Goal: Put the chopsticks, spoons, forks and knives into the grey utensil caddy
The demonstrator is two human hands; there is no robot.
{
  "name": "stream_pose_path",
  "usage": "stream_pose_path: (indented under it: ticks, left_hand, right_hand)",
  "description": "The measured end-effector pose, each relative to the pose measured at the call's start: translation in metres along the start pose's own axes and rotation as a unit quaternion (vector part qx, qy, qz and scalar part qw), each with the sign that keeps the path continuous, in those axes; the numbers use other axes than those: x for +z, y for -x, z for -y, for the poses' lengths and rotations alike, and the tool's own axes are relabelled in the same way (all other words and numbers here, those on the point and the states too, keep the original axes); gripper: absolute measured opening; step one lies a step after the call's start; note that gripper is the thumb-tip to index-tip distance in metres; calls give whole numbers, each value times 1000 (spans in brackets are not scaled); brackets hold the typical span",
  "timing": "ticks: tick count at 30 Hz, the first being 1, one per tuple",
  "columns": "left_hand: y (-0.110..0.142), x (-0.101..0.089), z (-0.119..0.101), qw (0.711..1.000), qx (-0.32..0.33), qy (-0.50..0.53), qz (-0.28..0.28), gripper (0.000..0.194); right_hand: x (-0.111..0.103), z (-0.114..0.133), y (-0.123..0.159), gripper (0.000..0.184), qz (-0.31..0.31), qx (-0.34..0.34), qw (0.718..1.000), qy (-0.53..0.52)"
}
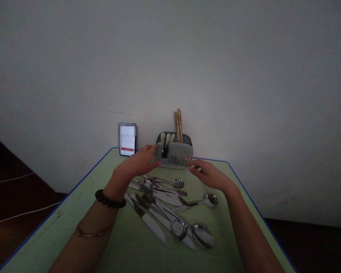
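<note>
A grey cutlery holder stands at the back of the table against the wall. Several white handles and a bunch of wooden chopsticks stick up out of it. My left hand is at the holder's left side, thumb and fingers apart, seemingly touching it. At the lower right front corner, my right hand has its fingers stretched out, close to or touching the holder. In front lies a loose pile of metal cutlery: spoons, table knives and other pieces partly overlapping.
A phone with a lit screen leans on the wall left of the holder. The green table has a blue edge. A plain wall rises directly behind it. White cables run at the left.
</note>
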State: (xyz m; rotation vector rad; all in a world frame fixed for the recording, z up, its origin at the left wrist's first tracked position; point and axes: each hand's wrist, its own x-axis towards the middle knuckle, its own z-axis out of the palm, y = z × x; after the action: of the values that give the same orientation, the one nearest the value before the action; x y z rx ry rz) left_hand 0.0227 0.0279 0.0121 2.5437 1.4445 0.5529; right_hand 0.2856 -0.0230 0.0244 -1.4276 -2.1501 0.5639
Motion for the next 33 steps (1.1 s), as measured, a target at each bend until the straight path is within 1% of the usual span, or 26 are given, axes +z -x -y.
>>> stream_pose_path:
  ticks: [2,4,6,8,11,14,16,19,23,26,28,30,33]
  left_hand:
    - [6,-1,-3,999,-2,-6,34,57]
    - [9,0,-4,998,-10,-12,62,58]
    - [9,5,-2,996,-22,-19,79,61]
    - [7,11,1,995,-29,-18,89,58]
    - [4,21,4,994,-7,5,107,50]
    - [2,28,0,993,8,19,112,47]
    - [1,28,-3,993,-2,14,115,48]
    - [2,22,-7,991,-15,-8,136,48]
    - [9,7,-13,979,-50,-40,192,51]
    - [13,-1,-19,971,-31,-38,235,52]
    - [14,-2,-20,966,-25,-36,254,53]
    - [14,0,-18,962,-35,-41,269,57]
    - [15,6,-13,955,-59,-62,284,62]
  right_hand:
    - [0,-6,2,24,47,23,999,12]
    - [1,-9,2,26,60,41,997,26]
    - [6,-10,0,25,45,48,997,42]
    - [14,-11,-3,21,17,43,998,53]
    - [27,-12,-8,17,-5,36,998,50]
    - [34,-12,-11,18,-9,48,998,50]
    - [35,-12,-12,17,-7,57,997,53]
    - [32,-11,-12,17,9,69,996,60]
    - [21,-5,-7,25,58,83,992,79]
    - [13,2,-2,29,113,88,985,94]
    - [11,6,0,31,161,85,977,109]
    - [11,8,1,34,204,82,968,124]
    - [14,8,1,38,236,86,957,141]
